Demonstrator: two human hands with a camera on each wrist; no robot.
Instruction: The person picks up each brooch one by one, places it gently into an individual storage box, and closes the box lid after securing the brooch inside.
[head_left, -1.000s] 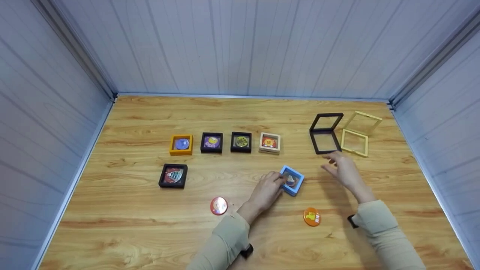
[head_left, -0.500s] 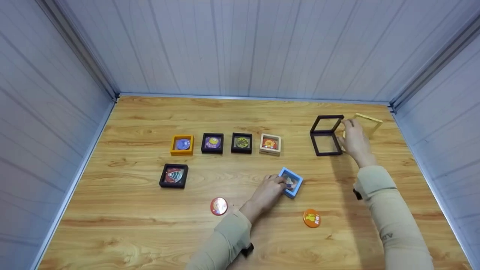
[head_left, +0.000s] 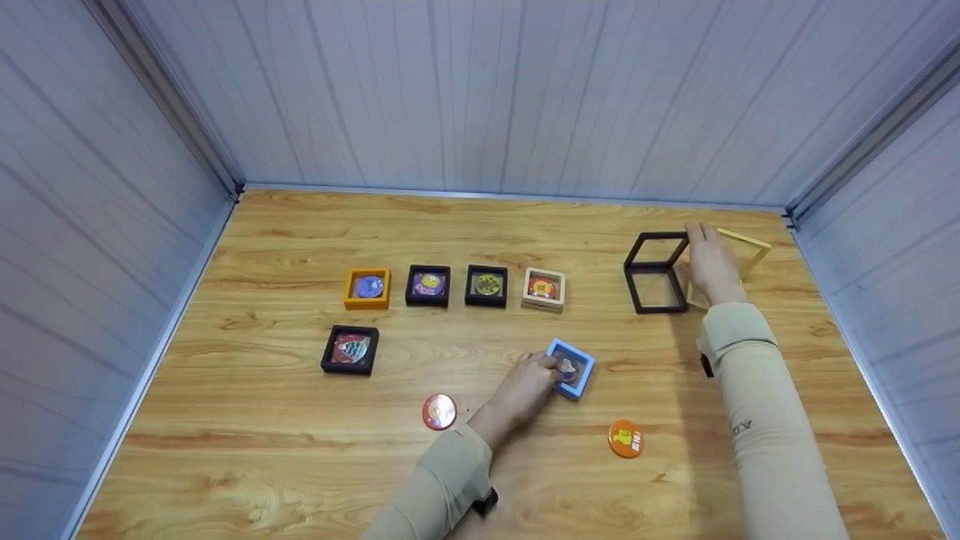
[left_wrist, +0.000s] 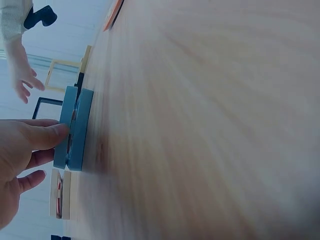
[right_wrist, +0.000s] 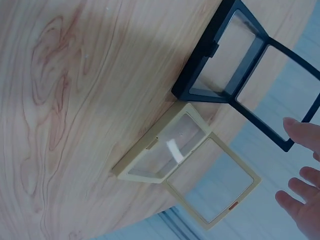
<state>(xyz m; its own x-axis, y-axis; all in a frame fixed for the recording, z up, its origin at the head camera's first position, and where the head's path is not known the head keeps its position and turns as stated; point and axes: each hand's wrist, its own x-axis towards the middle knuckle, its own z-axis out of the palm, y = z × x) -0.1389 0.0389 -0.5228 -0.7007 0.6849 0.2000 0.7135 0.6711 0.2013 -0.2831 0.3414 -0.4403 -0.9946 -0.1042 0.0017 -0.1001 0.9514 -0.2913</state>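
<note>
My left hand [head_left: 523, 384] grips a small blue display case [head_left: 574, 363] holding a badge, its thumb on one side face. In the left wrist view the blue case [left_wrist: 80, 132] shows a narrow gap between its two halves. At the back right, a black display case [head_left: 636, 291] stands with its lid raised. Beside it is an unfolded yellow case [head_left: 744, 239], partly hidden by my right hand [head_left: 713, 264]. In the right wrist view, the thumb [right_wrist: 299, 131] meets or overlaps the corner of the black lid [right_wrist: 272, 132]; the other fingers are spread loosely.
Closed cases with badges line the back: orange [head_left: 367, 303], two black [head_left: 428, 301] and cream [head_left: 544, 303]. Another black case [head_left: 350, 367] lies nearer left. A red-rimmed badge [head_left: 439, 412] and an orange badge [head_left: 625, 439] lie loose. Panel walls [head_left: 480, 97] bound the table.
My right hand has reached away from me, past the black case's base, to beside its raised lid. My left hand has drawn the blue case slightly left and nearer to me.
</note>
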